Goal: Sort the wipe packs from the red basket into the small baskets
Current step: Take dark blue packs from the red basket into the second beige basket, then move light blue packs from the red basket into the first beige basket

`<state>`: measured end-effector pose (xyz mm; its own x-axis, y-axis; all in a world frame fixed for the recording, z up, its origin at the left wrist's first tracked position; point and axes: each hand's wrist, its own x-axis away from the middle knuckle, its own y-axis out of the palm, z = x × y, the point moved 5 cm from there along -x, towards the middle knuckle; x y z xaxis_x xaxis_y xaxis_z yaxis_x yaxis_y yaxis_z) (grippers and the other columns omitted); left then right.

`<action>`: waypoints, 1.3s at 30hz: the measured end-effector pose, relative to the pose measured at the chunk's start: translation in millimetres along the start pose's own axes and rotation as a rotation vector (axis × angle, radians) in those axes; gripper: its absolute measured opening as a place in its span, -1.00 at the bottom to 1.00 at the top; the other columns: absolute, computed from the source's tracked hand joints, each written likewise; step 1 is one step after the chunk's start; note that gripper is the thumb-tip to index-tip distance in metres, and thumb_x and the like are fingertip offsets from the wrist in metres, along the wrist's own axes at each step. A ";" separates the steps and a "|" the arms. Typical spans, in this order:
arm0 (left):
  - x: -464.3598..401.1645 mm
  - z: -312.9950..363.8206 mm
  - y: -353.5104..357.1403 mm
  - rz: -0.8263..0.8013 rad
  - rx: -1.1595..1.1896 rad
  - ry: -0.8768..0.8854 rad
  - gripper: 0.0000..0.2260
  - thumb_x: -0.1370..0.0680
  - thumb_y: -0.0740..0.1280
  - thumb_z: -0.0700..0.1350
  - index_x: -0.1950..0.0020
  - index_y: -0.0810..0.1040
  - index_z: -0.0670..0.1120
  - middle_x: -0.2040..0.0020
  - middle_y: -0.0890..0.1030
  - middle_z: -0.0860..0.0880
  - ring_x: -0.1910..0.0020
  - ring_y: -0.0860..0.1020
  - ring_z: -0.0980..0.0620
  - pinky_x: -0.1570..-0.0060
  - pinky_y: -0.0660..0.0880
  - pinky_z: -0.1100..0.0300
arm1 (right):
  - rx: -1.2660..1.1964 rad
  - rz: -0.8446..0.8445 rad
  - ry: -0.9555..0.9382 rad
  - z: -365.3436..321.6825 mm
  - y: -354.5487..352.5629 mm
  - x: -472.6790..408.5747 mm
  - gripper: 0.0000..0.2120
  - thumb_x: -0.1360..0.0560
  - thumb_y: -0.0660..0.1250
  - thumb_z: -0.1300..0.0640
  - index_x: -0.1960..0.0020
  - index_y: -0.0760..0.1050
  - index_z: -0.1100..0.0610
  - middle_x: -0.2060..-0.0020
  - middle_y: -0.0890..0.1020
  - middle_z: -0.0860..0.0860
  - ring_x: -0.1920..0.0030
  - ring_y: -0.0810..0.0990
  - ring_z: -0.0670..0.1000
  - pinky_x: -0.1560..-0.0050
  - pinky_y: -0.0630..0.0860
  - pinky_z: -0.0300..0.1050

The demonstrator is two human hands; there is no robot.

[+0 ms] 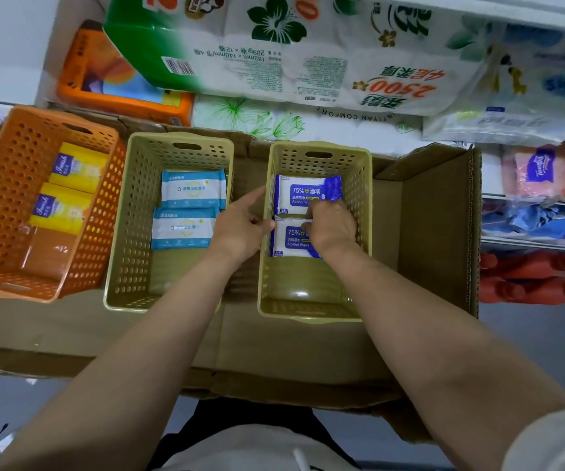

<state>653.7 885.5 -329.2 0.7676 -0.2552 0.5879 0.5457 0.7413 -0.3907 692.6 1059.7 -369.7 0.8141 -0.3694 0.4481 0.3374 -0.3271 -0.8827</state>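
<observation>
Three small baskets stand in a row on flattened cardboard. The orange basket [9,198] at the left holds two yellow wipe packs [77,168]. The middle beige basket [128,232] holds two light-blue packs [192,188]. The right beige basket [362,185] holds two blue-and-white alcohol wipe packs: a far one [304,192] and a near one [291,241]. My right hand [332,226] is inside this basket, fingers pinching the near pack's top edge. My left hand [243,226] rests against the basket's left wall, index finger extended. No red basket is in view.
An open cardboard box [437,226] stands right of the baskets. Large tissue and paper-roll packs [308,52] are stacked behind on a shelf. Pink and blue packages [539,171] lie on shelves at the right. Bare cardboard [172,334] stretches in front of the baskets.
</observation>
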 end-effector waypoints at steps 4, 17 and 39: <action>-0.6 -1.2 -0.3 0.013 -0.006 0.015 -0.39 -0.53 0.42 -0.14 -0.48 0.30 0.27 0.04 0.58 0.05 -0.01 0.59 0.07 -0.03 0.62 0.00 | 0.020 0.030 0.009 -1.8 0.3 2.5 -0.78 -0.57 0.35 0.07 -0.17 0.54 0.13 -0.10 0.63 0.10 -0.26 0.45 0.12 -0.13 0.53 -0.02; 45.6 18.9 -26.1 0.169 -0.222 0.158 -0.53 -0.59 0.33 -0.02 -0.48 0.35 -0.06 -0.26 0.59 -0.09 -0.23 0.53 -0.05 -0.08 0.39 0.18 | -0.001 0.014 -0.078 -6.9 -43.0 33.7 -0.67 -0.55 0.33 -0.03 -0.24 0.51 0.12 -0.16 0.55 0.12 -0.24 0.44 0.15 -0.17 0.47 0.01; 281.9 -162.0 -439.2 0.586 -0.529 0.434 -0.59 -0.56 0.37 0.02 -0.37 0.51 -0.09 -0.38 0.48 -0.12 -0.38 0.40 -0.11 -0.35 0.30 0.04 | -0.087 0.490 -0.406 -309.2 -113.8 321.3 -0.62 -0.58 0.31 -0.01 -0.36 0.51 0.08 -0.35 0.51 0.07 -0.41 0.37 0.11 -0.40 0.25 -0.04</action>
<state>684.8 387.4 -106.6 0.9722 -0.2180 -0.0854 0.0282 0.4709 -0.8817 769.6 709.4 -81.5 0.9840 -0.1411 -0.1088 -0.1451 -0.2800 -0.9490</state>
